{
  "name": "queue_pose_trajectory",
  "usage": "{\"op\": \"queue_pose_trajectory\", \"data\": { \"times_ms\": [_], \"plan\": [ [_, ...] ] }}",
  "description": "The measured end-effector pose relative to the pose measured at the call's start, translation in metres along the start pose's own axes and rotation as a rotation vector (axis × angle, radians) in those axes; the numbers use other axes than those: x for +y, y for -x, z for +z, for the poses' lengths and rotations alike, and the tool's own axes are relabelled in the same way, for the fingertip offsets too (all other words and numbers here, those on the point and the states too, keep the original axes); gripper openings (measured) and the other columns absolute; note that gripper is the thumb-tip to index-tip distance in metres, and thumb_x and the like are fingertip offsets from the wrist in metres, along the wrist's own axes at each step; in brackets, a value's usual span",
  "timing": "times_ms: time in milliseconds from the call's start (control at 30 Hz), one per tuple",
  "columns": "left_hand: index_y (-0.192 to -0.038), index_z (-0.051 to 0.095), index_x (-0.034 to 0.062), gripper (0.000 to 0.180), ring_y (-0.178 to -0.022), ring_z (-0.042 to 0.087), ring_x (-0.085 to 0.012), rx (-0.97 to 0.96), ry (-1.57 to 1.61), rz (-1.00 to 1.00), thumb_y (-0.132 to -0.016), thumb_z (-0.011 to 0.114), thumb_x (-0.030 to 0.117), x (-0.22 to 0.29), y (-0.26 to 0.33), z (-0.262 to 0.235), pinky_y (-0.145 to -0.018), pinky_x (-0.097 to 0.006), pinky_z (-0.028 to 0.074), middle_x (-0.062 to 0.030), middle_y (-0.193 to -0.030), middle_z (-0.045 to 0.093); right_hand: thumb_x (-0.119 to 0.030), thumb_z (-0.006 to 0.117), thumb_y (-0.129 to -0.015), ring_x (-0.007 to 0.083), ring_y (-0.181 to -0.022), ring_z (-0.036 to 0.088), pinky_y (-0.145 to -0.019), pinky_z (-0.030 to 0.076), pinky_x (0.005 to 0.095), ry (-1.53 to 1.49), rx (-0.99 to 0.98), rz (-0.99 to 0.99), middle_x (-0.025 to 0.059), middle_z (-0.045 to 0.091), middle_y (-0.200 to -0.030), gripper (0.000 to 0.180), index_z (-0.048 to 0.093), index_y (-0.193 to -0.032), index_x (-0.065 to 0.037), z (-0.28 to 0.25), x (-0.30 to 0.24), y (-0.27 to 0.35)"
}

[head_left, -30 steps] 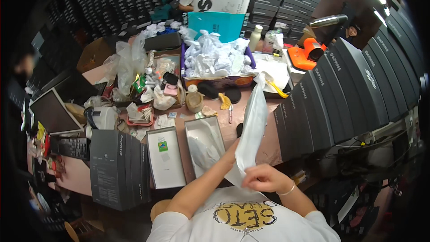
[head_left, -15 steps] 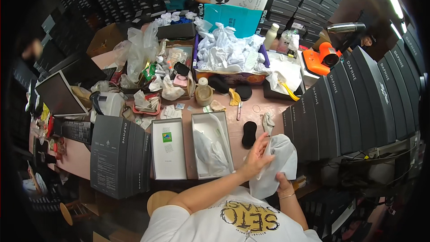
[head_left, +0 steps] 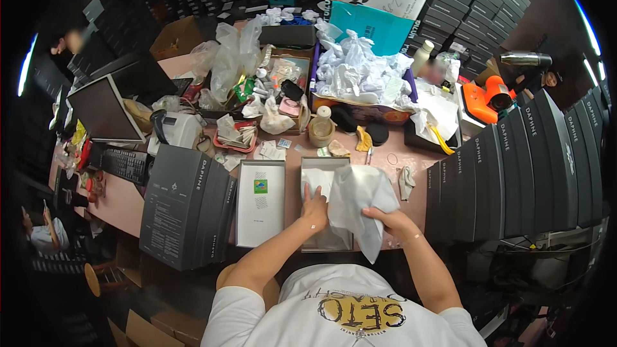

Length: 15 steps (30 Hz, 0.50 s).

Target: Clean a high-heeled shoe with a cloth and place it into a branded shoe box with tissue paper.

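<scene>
An open grey shoe box [head_left: 324, 162] stands before me on the pink table, with white wrapping inside. My left hand [head_left: 313, 207] reaches into its left side, fingers stretched out against the wrapping and holding nothing. Over the box's right half, my right hand [head_left: 387, 219] grips a whitish, thin-walled bag [head_left: 361, 196] by its right side. The bag bulges, but its contents are hidden, and it covers much of the box. Left of the box lies a shallow box lid [head_left: 260, 218] with a green sticker inside.
Upright dark shoe boxes stand at the left [head_left: 180, 209] and in a long row at the right [head_left: 508, 173]. Behind are a bin of crumpled white paper [head_left: 363, 67], a jar [head_left: 321, 130], an orange device [head_left: 481, 101] and a monitor [head_left: 106, 109].
The whitish bag has moved left from beside the right-hand box row to above the open box. My left hand has let go of it and entered the box. The view has shifted.
</scene>
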<state>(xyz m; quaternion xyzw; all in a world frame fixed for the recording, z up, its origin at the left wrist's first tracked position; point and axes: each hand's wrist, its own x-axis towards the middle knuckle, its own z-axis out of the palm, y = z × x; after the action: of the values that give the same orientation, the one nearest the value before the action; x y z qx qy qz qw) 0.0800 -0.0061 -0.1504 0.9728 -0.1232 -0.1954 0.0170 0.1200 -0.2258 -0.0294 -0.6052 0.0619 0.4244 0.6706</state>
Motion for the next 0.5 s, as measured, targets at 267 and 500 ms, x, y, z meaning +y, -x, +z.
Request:
{"op": "queue_pose_trajectory", "data": {
  "times_ms": [267, 500],
  "plan": [
    [-0.121, 0.057, 0.0039, 0.039, -0.122, 0.047, -0.0353, 0.854, 0.65, -0.272, -0.085, 0.062, 0.019, -0.021, 0.067, 0.042, -0.106, -0.057, 0.03, -0.0156, -0.116, 0.059, -0.026, 0.065, -0.084, 0.0378, -0.129, 0.042, -0.106, 0.032, 0.059, 1.537, 0.08, -0.338, 0.0219, 0.046, -0.137, 0.066, 0.038, -0.143, -0.011, 0.029, 0.082, -0.096],
    [-0.113, 0.053, 0.0053, 0.03, -0.088, 0.056, -0.0466, 0.58, 0.819, -0.396, -0.083, 0.056, 0.001, -0.049, 0.099, 0.093, -0.078, -0.051, 0.049, -0.0236, -0.104, 0.058, -0.023, 0.064, -0.086, 0.0366, -0.116, 0.053, -0.105, 0.035, 0.0506, 1.29, 0.057, -0.345, 0.0202, 0.053, -0.128, 0.056, 0.045, -0.137, -0.006, 0.035, 0.045, -0.063]
  ]
}}
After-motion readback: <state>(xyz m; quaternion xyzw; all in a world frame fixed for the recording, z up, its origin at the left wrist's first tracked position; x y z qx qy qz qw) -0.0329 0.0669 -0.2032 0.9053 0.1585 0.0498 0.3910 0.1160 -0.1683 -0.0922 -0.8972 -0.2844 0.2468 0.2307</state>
